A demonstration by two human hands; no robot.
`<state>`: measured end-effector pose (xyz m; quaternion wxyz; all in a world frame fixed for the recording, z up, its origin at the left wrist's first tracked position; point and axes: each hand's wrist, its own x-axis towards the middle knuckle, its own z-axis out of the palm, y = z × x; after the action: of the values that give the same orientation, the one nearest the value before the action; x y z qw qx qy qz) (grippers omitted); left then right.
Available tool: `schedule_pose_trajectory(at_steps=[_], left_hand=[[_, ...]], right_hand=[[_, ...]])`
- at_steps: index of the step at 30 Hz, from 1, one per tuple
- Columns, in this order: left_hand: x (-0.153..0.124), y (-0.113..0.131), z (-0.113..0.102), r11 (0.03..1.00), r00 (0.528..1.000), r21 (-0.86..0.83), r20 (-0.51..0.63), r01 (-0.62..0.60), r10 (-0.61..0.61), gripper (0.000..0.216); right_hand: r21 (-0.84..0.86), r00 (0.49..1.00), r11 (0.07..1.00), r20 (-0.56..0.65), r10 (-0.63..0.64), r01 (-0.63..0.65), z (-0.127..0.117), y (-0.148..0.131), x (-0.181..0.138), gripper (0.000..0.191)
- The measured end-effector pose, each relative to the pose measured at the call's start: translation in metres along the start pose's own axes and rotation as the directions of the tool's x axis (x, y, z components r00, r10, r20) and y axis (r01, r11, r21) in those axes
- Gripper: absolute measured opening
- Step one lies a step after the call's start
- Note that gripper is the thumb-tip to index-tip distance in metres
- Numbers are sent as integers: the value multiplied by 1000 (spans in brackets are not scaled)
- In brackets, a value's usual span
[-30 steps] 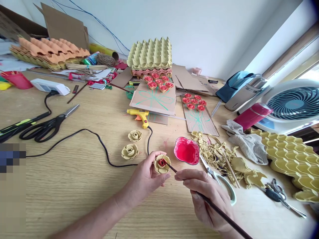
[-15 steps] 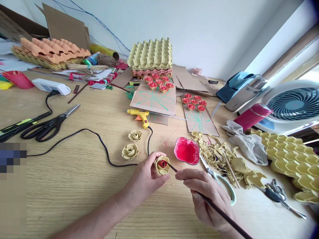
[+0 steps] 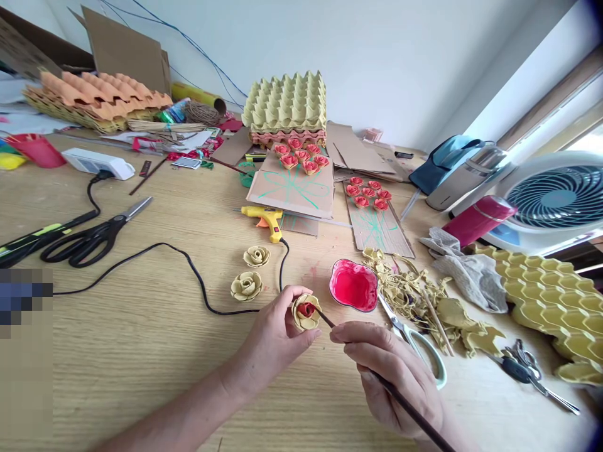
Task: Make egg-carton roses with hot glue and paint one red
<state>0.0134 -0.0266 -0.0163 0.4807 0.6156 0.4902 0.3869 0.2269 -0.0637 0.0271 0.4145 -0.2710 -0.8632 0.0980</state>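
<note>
Between the thumb and fingers of my left hand [image 3: 277, 326] is a cream egg-carton flower [image 3: 305, 319], its centre painted red. My right hand [image 3: 393, 370] is closed around a dark paintbrush [image 3: 409, 408], and the brush tip touches the flower's red centre. Just beyond my right hand stands a small bowl of red paint [image 3: 352, 287]. Two unpainted flowers, one nearer [image 3: 247, 286] and one farther [image 3: 257, 256], lie on the table to the left of the held one.
A yellow glue gun [image 3: 266, 221] lies ahead, its black cord curving left. Black scissors [image 3: 97, 235] rest at left. Carton scraps [image 3: 414, 289], pale-handled scissors [image 3: 417, 345] and keys [image 3: 522, 370] lie at right. Red flowers sit on cardboard [image 3: 292, 185] before stacked egg trays [image 3: 285, 103].
My right hand and the brush's handle have shifted slightly, the handle now steeper. The flower has barely moved in my left hand, and the brush tip stays at its red centre.
</note>
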Motion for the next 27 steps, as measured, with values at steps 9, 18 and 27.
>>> schedule_pose_trajectory(at_steps=[9, 18, 27], left_hand=[[0, 1, -1, 1000, 1000, 8, -11, -12, 12, 43], [-1, 4, -1, 1000, 1000, 5, -18, -9, 10, 42], [-1, 7, -1, 1000, 999, 18, -32, -16, 17, 40]], right_hand=[[-7, 999, 1000, 47, -7, 7, -1, -1, -2, 23], [-23, 997, 1000, 79, 9, -7, 1, -1, -3, 28], [-27, 995, 1000, 98, -2, 4, 3, -2, -1, 29]])
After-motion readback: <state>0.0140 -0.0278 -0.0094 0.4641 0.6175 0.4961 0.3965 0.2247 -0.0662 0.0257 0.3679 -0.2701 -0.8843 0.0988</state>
